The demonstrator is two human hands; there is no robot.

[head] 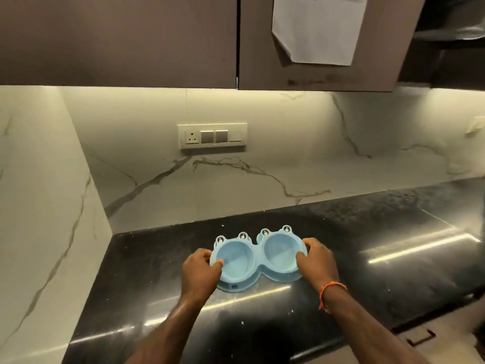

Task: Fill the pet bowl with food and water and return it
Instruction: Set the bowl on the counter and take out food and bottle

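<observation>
A light blue double pet bowl (258, 254) with frog-eye bumps along its back edge sits on the black countertop (367, 258). Both wells look empty. My left hand (200, 269) grips the bowl's left rim, thumb curled over the edge into the left well. My right hand (316, 258) grips the right rim the same way, with an orange thread around its wrist.
A marble backsplash rises behind the counter, with a switch and socket panel (212, 135). A marble side wall (39, 206) closes the left end. Brown upper cabinets (118, 40) hang overhead, with a paper sheet (315, 27) taped to one. A drawer handle (422, 337) shows below right.
</observation>
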